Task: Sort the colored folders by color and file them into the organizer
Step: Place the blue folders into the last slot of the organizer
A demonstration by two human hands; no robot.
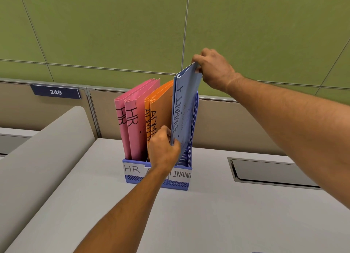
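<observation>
The right hand (214, 69) is pinching the top corner of the blue FINANCE folders (184, 109), which are sitting partway down the organizer (157, 179)'s FINANCE slot; the left hand (163, 148) is gripping their lower edge. Tilted, they are risking snagging the slotted side wall or crowding the orange ADMIN folders (161, 116).

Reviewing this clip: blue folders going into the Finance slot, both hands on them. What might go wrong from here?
1. The blue folders stand higher than the orange folders; their bottom edge might catch on the organizer divider instead of seating.
2. The right hand pinches only the top corner, the left hand the lower edge; a folder could slip loose.
3. Downward pushing might shove the light organizer along the desk.
</observation>
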